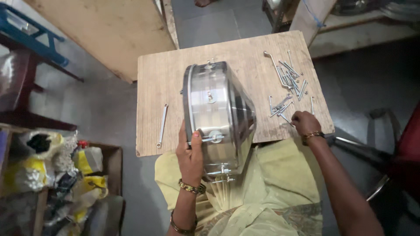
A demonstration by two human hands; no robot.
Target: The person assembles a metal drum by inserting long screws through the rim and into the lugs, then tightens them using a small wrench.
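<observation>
The left hand (190,154) grips the rim of the shiny round steel drum shell (217,118), tipping it on edge between lap and small wooden table (162,83) so its side lugs face up, while the right hand (305,122) pinches into the scattered long silver bolts (286,83) at the table's right. A slim steel spanner (162,125) lies left; grey floor, a plywood board and stuffed bags surround.

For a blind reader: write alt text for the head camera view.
A person's left hand steadies a shiny metal drum on its side on a wooden board, while the right hand reaches into loose bolts. A wrench lies left of the drum.
</observation>
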